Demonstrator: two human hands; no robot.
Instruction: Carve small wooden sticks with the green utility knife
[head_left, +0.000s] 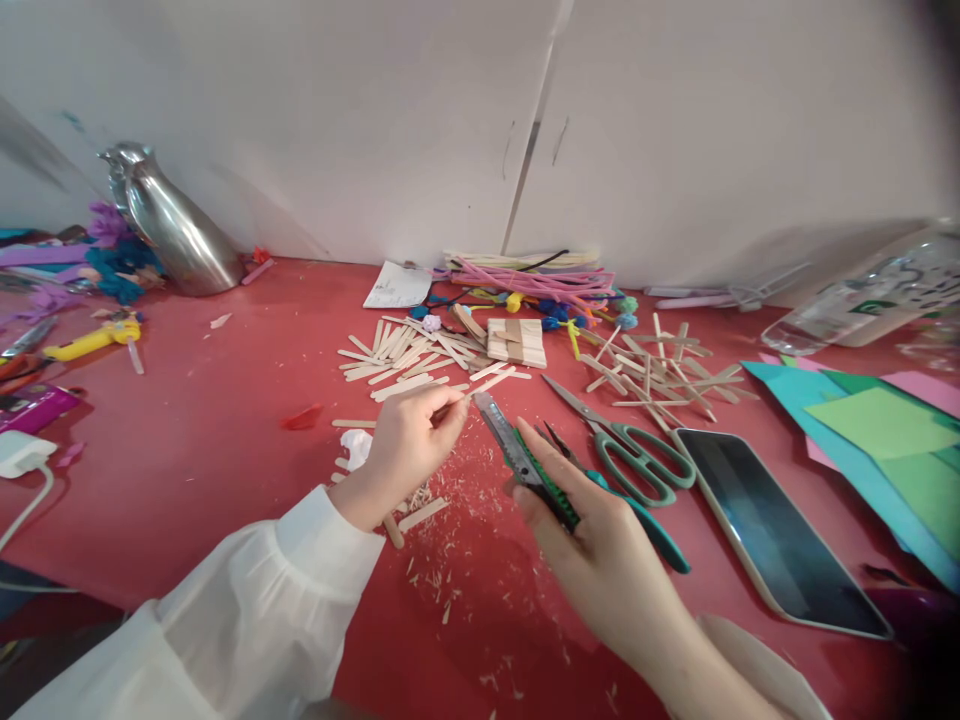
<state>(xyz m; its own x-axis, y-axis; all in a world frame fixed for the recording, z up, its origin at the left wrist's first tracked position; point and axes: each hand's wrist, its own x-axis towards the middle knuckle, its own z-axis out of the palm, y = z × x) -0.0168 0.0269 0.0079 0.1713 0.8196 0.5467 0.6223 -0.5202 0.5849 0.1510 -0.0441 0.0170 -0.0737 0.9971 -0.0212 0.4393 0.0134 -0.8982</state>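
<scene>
Between the thumb and fingers of my left hand (420,435) is a wooden craft stick (493,382), its free end pointing right and away from me. My right hand (581,510) is wrapped round a green and black utility knife (529,470). The knife's blade is out, and its tip lies close to the stick by my left fingertips; whether they touch I cannot tell. Wood shavings (442,545) are scattered on the red table below both hands. Several loose craft sticks (405,350) lie just beyond my left hand, beside a banded bundle of sticks (517,342).
Right of my right hand are green-handled scissors (645,465), teal-handled pliers (660,535) and a phone (780,530). Farther right lie coloured paper (870,420) and a plastic bottle (862,290). A steel jug (176,220) and a yellow glue gun (94,340) are at left. Pipe cleaners (532,280) lie behind.
</scene>
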